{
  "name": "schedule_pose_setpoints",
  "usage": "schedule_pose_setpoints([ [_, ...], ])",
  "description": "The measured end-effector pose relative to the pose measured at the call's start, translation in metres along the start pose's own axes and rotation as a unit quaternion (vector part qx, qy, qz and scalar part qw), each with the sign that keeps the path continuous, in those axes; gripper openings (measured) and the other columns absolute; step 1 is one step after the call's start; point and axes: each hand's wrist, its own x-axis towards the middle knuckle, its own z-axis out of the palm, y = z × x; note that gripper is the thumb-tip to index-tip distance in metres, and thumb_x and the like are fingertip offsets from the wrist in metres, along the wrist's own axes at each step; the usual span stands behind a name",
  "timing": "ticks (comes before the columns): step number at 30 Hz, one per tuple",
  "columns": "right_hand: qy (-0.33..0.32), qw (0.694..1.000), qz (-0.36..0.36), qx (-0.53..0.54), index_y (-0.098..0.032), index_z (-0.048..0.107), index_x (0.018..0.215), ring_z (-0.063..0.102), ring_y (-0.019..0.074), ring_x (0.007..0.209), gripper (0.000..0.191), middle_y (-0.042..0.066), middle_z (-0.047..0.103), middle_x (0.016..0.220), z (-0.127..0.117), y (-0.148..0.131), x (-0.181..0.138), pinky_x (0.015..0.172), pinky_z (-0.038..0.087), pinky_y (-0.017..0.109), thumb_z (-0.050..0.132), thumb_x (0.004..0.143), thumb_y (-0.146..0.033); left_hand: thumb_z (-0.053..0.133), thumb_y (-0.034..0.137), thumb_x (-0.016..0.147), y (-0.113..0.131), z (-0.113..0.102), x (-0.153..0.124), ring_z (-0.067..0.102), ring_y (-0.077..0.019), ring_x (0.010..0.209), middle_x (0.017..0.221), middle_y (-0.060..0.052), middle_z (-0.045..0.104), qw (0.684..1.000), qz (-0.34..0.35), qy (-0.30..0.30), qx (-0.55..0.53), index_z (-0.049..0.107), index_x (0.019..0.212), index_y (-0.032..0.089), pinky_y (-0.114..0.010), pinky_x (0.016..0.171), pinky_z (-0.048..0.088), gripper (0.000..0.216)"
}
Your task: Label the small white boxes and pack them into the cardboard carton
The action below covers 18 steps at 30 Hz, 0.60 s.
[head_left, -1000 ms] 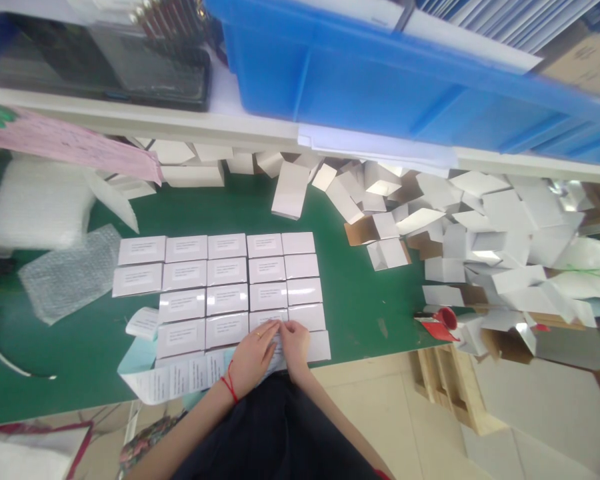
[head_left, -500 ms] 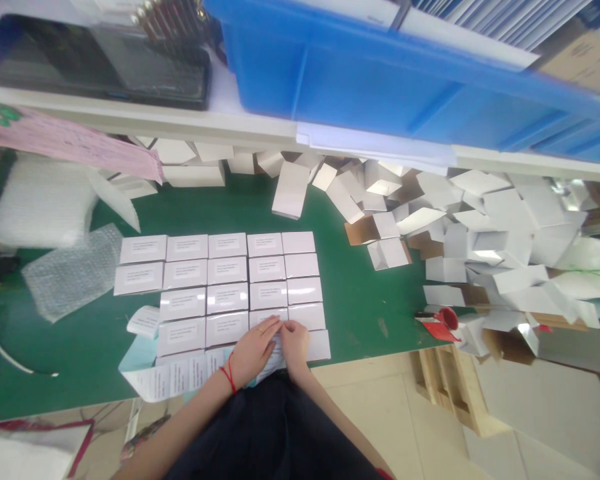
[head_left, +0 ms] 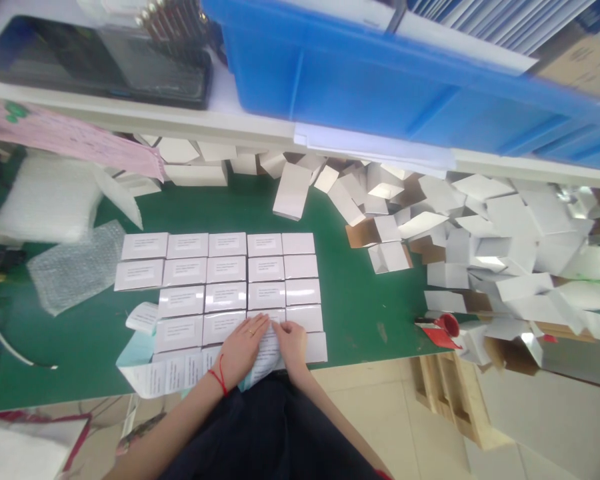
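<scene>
Several rows of small white boxes (head_left: pixel 226 269) lay packed together as a grid on the green tabletop (head_left: pixel 350 300). I noted printed labels on the tops in the left columns; the upper tops of the far-right column were plain.

Left hand (head_left: pixel 237 353): palm down over the front rows, fingers straight and close together, tips near a labelled top. I could not tell whether its thumb gripped anything underneath. A ring (head_left: pixel 251 331) sat on one finger, a red cord (head_left: pixel 219 377) around the wrist.

Right hand (head_left: pixel 292 344): just beside the left, fingers curled, thumb and forefinger tips nearly together. Whether they pinched a label was too small for me to tell.

Label strip (head_left: pixel 174 375): white labels on pale blue backing. It ran along the front of the grid, passed beneath the left hand and showed again between both hands; its far end curled up at the grid's left.

Surroundings, as I logged them: bubble wrap (head_left: pixel 77 270) to the left, open white cartons (head_left: pixel 520 230) heaped to the right.
</scene>
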Motion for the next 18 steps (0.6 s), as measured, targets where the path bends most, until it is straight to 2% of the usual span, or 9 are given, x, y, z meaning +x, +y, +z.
schedule_pose_setpoints([
  [5,-0.068,0.994,0.023,0.087,-0.015,0.068,0.063,0.054,0.0168,0.059,0.027,0.003,0.066,0.061,-0.004,0.010,-0.005,0.057,0.042,0.027,0.068,0.071,-0.041,0.036,0.003,0.085,-0.007,-0.009,-0.014,0.049,-0.0237,0.135,0.143,-0.011,0.055,0.998,-0.038,0.003,0.043,0.054,0.136,0.015,-0.047,0.112,0.041,0.055],
  [7,-0.133,0.981,0.041,0.135,-0.014,0.072,0.070,0.060,0.0196,0.064,0.028,0.005,0.070,0.066,-0.007,0.017,-0.012,0.061,0.047,0.029,0.071,0.070,-0.042,0.036,0.005,0.087,-0.005,-0.012,-0.012,0.051,-0.0234,0.134,0.141,-0.010,0.058,0.998,-0.059,0.002,0.016,0.056,0.134,0.015,-0.047,0.113,0.039,0.053],
  [10,-0.268,0.943,0.066,0.187,-0.016,0.076,0.078,0.067,0.0240,0.073,0.030,0.006,0.074,0.075,-0.017,0.027,-0.025,0.072,0.053,0.036,0.078,0.063,-0.041,0.036,0.017,0.092,0.002,-0.014,-0.007,0.053,-0.0243,0.132,0.137,-0.012,0.061,0.988,-0.127,0.025,-0.081,0.058,0.131,0.015,-0.047,0.113,0.039,0.044],
  [12,-0.332,0.915,0.068,0.217,-0.017,0.078,0.083,0.069,0.0258,0.079,0.033,0.005,0.076,0.080,-0.025,0.030,-0.033,0.080,0.054,0.040,0.082,0.059,-0.040,0.039,0.029,0.095,0.009,-0.015,-0.007,0.058,-0.0245,0.124,0.131,-0.012,0.065,0.961,-0.198,0.064,-0.182,0.060,0.126,0.016,-0.046,0.109,0.044,0.040],
  [14,-0.353,0.901,0.061,0.243,-0.018,0.078,0.088,0.070,0.0261,0.082,0.036,0.005,0.077,0.085,-0.032,0.032,-0.039,0.086,0.053,0.043,0.083,0.059,-0.040,0.045,0.040,0.092,0.018,-0.016,-0.011,0.066,-0.0238,0.107,0.115,-0.010,0.072,0.912,-0.267,0.088,-0.298,0.062,0.120,0.018,-0.042,0.098,0.051,0.040],
  [16,-0.351,0.900,0.053,0.254,-0.019,0.078,0.091,0.071,0.0257,0.083,0.036,0.005,0.077,0.088,-0.036,0.031,-0.042,0.087,0.052,0.042,0.083,0.062,-0.039,0.055,0.049,0.085,0.026,-0.016,-0.018,0.069,-0.0228,0.087,0.093,-0.006,0.074,0.862,-0.312,0.068,-0.393,0.066,0.107,0.018,-0.038,0.084,0.056,0.040],
  [18,-0.338,0.904,0.043,0.257,-0.019,0.078,0.091,0.070,0.0250,0.083,0.034,0.005,0.077,0.089,-0.037,0.031,-0.044,0.086,0.052,0.041,0.082,0.064,-0.038,0.064,0.052,0.076,0.034,-0.017,-0.026,0.068,-0.0235,0.081,0.084,-0.004,0.074,0.826,-0.333,0.022,-0.454,0.069,0.093,0.018,-0.037,0.080,0.056,0.038],
])
